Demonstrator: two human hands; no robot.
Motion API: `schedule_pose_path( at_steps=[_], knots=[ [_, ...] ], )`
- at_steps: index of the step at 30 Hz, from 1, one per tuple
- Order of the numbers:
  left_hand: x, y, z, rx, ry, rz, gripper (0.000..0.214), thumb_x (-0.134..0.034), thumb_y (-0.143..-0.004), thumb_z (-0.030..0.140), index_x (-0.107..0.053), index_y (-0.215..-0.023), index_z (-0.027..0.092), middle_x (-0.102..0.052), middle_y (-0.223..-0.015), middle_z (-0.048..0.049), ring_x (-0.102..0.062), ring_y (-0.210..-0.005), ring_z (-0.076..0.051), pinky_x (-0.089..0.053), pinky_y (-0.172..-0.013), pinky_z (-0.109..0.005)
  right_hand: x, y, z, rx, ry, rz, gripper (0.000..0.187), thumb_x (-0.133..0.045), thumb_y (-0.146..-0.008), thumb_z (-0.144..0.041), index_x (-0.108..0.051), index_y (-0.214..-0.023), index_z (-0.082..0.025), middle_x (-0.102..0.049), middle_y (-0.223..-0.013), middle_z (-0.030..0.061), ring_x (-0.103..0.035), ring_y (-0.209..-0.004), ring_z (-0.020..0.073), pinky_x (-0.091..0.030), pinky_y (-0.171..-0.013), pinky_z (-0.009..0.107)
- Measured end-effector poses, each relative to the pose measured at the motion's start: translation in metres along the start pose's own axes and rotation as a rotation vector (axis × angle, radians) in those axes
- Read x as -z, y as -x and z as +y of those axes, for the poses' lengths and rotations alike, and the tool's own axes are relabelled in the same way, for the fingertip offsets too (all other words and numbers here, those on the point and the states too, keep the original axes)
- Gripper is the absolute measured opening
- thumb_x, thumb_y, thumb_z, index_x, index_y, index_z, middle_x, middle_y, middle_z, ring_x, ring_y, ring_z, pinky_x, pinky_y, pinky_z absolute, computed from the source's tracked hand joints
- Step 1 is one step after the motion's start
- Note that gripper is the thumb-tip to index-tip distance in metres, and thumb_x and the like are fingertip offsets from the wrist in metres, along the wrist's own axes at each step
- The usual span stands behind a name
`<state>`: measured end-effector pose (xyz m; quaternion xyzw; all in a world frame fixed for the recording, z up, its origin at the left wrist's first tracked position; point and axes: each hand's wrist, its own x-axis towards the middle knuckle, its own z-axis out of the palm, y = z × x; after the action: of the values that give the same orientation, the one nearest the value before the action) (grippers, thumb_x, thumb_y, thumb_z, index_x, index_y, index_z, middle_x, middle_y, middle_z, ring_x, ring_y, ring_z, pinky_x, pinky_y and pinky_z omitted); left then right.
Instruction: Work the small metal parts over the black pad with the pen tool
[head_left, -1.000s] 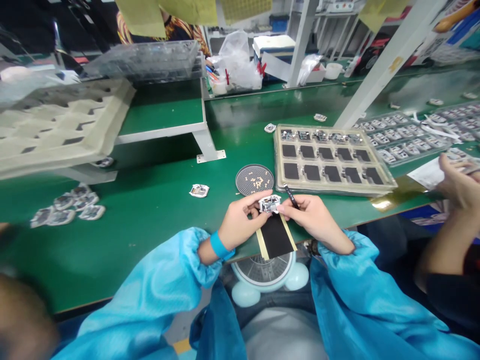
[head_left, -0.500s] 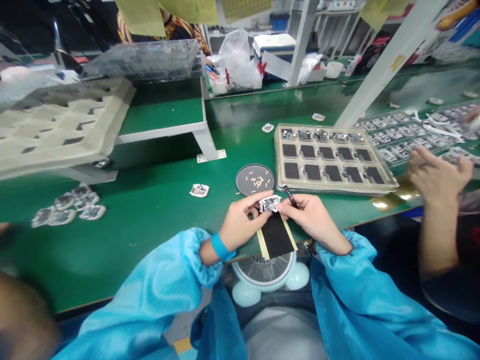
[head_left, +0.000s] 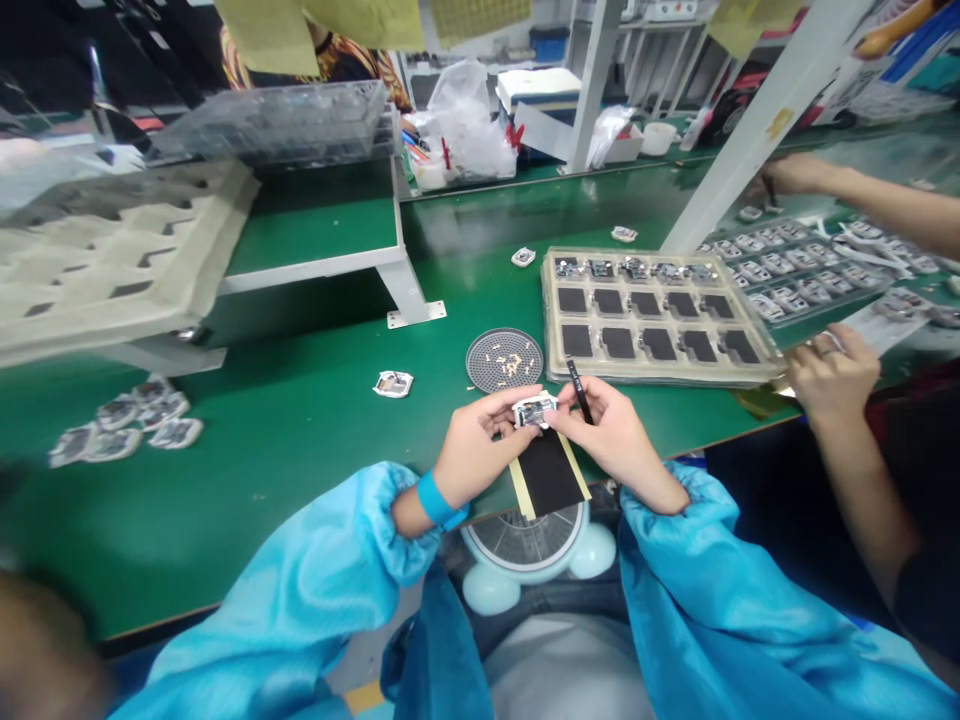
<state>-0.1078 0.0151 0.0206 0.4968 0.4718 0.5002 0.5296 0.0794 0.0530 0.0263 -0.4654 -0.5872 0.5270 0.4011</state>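
Just above the near edge of the bench (head_left: 300, 430), your left hand (head_left: 476, 450) pinches the part (head_left: 534, 410), and your right hand (head_left: 611, 435), gripping a tool (head_left: 577, 385), meets it over the strip (head_left: 549, 472). The tray (head_left: 555, 300) beyond looks one row filled, with two rows showing only dark pads, so most seems left. Your widest room is leftward, past the disc (head_left: 504, 358); a co-worker's hand (head_left: 829, 375) crowds the right.

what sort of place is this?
Probably an electronics assembly line: green bench, compartment tray of small parts, left hand pinching a small module, right hand holding a black tool.
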Motion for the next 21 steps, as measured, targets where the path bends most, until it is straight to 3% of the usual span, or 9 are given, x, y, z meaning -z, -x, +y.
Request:
schedule_pose_path(
  at_steps=[3,9,16,21],
  knots=[
    [-0.0005,0.0002,0.0007,0.039,0.080,-0.023,0.048,-0.082,-0.075,0.017,-0.073,-0.122,0.014,-0.077,-0.113,-0.0122,-0.074,-0.100,-0.022,-0.061,-0.086,-0.030,-0.0034,-0.0005,0.0024,0.025,-0.067,-0.020,0.029,-0.083,-0.073,-0.029,-0.065,-0.094,-0.020,-0.066,-0.082,-0.0009,-0.059,-0.073,0.0142,-0.043,-0.064,0.026],
    [0.0005,-0.0017,0.0000,0.079,0.214,-0.039,0.048,-0.086,-0.072,0.016,-0.072,-0.119,0.013,-0.077,-0.112,-0.0121,-0.075,-0.097,-0.020,-0.061,-0.086,-0.029,-0.0054,-0.0041,0.0068,0.042,-0.103,-0.044,0.025,-0.081,-0.077,-0.030,-0.068,-0.096,-0.020,-0.068,-0.083,0.0005,-0.063,-0.078,0.0159,-0.049,-0.073,0.029],
    [0.0010,-0.0028,-0.0006,0.049,0.238,-0.083,0.047,-0.086,-0.073,0.017,-0.072,-0.118,0.014,-0.074,-0.119,-0.0131,-0.074,-0.102,-0.021,-0.062,-0.088,-0.029,-0.0048,-0.0054,0.0071,0.017,-0.109,-0.082,0.031,-0.085,-0.073,-0.032,-0.069,-0.096,-0.020,-0.070,-0.085,0.0005,-0.065,-0.079,0.0160,-0.052,-0.075,0.029],
    [0.0005,-0.0022,0.0014,0.015,0.203,-0.103,0.045,-0.087,-0.073,0.023,-0.073,-0.115,0.015,-0.068,-0.126,-0.0133,-0.072,-0.108,-0.024,-0.061,-0.093,-0.034,-0.0062,-0.0046,0.0007,-0.002,-0.118,-0.138,0.027,-0.083,-0.075,-0.039,-0.069,-0.085,-0.019,-0.073,-0.083,0.0023,-0.068,-0.079,0.0183,-0.054,-0.075,0.032]
  ],
)
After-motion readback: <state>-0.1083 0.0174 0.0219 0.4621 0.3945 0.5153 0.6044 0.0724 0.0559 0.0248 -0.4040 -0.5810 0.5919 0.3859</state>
